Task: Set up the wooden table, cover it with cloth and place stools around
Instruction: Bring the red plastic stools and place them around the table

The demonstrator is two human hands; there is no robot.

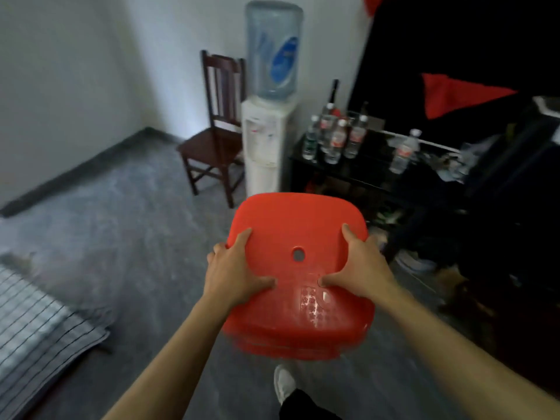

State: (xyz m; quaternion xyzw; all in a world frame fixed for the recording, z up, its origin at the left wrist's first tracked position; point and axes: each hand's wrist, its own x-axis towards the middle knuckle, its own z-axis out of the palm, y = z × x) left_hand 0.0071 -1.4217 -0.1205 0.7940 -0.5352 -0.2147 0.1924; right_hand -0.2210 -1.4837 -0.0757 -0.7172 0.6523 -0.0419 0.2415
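At the lower left of the frame a striped cloth (39,322) lies draped over a raised flat surface, with one corner hanging off its edge — probably the covered table, though no wood shows; if so, setting up and covering look done, and placing the stools is what remains.

The stack of red plastic stools (298,277) fills the centre and lower centre of the frame, held up off the grey floor (127,237); layered rims at its near edge suggest several nested seats, though I cannot count them. The top seat faces up toward the camera, tipped slightly toward it, its centre hole (298,255) plainly visible; the legs are hidden beneath, so the stack's long axis would run downward and away — a judgement, not seen.

The left hand (235,272) grips the seat's left edge, thumb lying on top; the right hand (357,265) grips the right edge likewise.
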